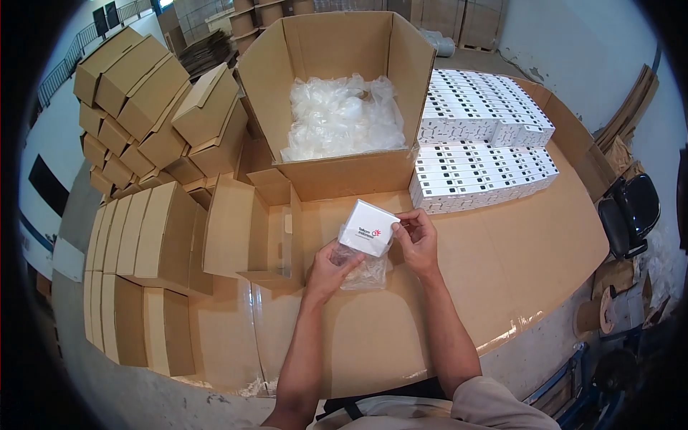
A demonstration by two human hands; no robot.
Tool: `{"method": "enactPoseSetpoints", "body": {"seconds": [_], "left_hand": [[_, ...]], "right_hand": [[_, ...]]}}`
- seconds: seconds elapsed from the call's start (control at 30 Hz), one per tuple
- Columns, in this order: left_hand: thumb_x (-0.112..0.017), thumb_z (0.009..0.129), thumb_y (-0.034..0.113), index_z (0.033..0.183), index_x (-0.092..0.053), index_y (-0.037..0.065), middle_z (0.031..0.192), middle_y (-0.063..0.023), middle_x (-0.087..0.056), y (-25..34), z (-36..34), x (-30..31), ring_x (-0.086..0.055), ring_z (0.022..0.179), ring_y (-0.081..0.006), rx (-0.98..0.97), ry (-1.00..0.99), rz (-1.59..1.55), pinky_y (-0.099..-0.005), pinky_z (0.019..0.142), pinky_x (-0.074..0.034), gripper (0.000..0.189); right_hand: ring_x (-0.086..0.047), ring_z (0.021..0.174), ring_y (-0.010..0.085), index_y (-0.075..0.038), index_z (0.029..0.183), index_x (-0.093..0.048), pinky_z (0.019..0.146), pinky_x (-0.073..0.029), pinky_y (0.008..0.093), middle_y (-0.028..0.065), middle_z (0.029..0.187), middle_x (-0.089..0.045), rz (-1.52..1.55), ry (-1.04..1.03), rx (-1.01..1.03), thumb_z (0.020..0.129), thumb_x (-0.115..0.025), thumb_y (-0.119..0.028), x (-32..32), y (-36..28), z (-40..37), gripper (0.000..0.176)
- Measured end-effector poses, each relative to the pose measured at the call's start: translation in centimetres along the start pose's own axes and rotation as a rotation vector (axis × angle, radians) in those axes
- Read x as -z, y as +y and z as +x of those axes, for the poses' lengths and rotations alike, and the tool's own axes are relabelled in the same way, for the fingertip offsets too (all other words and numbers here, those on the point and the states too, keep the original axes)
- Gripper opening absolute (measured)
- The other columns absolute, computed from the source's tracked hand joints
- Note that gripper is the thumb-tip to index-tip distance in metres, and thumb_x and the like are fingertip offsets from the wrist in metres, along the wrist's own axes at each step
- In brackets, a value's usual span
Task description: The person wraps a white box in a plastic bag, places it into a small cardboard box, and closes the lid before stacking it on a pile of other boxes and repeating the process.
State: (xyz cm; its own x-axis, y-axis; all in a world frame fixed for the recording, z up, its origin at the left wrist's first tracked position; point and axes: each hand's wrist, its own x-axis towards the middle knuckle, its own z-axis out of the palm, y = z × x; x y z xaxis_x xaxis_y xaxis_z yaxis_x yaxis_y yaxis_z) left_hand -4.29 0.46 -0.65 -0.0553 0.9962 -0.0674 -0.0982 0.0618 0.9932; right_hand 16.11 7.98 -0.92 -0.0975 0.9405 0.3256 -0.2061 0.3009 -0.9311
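Note:
A small white box (368,223) with a red logo and the printed words "Telkom Indonesia" is held above the cardboard-covered table. Clear plastic bag (367,276) film hangs around its lower end; the upper part of the box is out of the film. My left hand (331,271) is closed on the bag and the box's lower left edge. With thumb and fingers, my right hand (418,240) pinches the box's right corner. How far the box sits inside the bag is hard to tell.
A large open carton (344,179) full of clear plastic bags stands behind my hands. To the right are stacked rows of white boxes (480,172). An open brown carton (233,229) and several stacked brown cartons (158,229) occupy the left. A black chair (631,215) stands at the far right.

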Motion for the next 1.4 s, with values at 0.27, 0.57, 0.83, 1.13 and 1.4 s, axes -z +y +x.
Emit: {"method": "enactPoseSetpoints", "body": {"seconds": [0.27, 0.57, 0.83, 1.13, 1.4], "left_hand": [[-0.074, 0.100, 0.024, 0.117, -0.070, 0.000, 0.103, -0.0010, -0.072, -2.4, 1.3, 0.0, -0.063, 0.090, -0.0075, -0.056, 0.127, -0.132, -0.0262, 0.080, -0.051, 0.030], [-0.069, 0.103, 0.031, 0.118, -0.070, -0.001, 0.105, -0.0030, -0.072, -2.0, 1.2, -0.2, -0.062, 0.091, -0.0082, 0.040, 0.177, -0.223, -0.0266, 0.081, -0.051, 0.035], [-0.045, 0.112, 0.042, 0.129, -0.066, -0.002, 0.111, -0.0076, -0.072, -3.3, 1.8, -0.2, -0.064, 0.103, -0.0145, -0.146, 0.183, -0.098, -0.0318, 0.094, -0.050, 0.051], [-0.052, 0.111, 0.025, 0.131, -0.066, -0.003, 0.111, -0.0087, -0.075, -1.3, 1.1, -0.8, -0.066, 0.101, -0.0137, -0.232, 0.297, 0.157, -0.0298, 0.089, -0.053, 0.037], [-0.068, 0.103, 0.018, 0.118, -0.061, 0.002, 0.102, -0.0065, -0.073, -3.0, 1.7, -0.4, -0.065, 0.093, -0.0091, -0.141, 0.277, -0.112, -0.0248, 0.081, -0.052, 0.022]], "right_hand": [[-0.064, 0.097, 0.0132, -0.002, 0.128, -0.060, 0.083, -0.053, 0.0286, 0.0067, 0.108, -0.069, -0.070, -0.157, -0.007, 0.088, -0.081, -0.004, 0.0, -0.7, 0.0, 0.045], [-0.062, 0.089, 0.0089, -0.010, 0.150, -0.047, 0.077, -0.052, 0.0244, 0.0033, 0.101, -0.066, -0.058, -0.335, -0.212, 0.079, -0.085, 0.005, -0.6, -2.7, -0.2, 0.082], [-0.060, 0.082, 0.0071, -0.006, 0.146, -0.051, 0.076, -0.052, 0.0238, 0.0008, 0.088, -0.063, -0.021, -0.247, -0.176, 0.089, -0.076, 0.006, -0.5, -1.5, -0.3, 0.063], [-0.063, 0.082, 0.0072, -0.004, 0.140, -0.056, 0.076, -0.052, 0.0240, 0.0017, 0.087, -0.066, -0.074, -0.209, -0.151, 0.095, -0.071, 0.001, -0.2, -1.4, -0.3, 0.048], [-0.062, 0.082, 0.0072, -0.006, 0.142, -0.054, 0.074, -0.051, 0.0238, 0.0017, 0.087, -0.066, -0.078, -0.168, -0.144, 0.095, -0.072, 0.000, 0.0, -1.2, -0.3, 0.050]]}}
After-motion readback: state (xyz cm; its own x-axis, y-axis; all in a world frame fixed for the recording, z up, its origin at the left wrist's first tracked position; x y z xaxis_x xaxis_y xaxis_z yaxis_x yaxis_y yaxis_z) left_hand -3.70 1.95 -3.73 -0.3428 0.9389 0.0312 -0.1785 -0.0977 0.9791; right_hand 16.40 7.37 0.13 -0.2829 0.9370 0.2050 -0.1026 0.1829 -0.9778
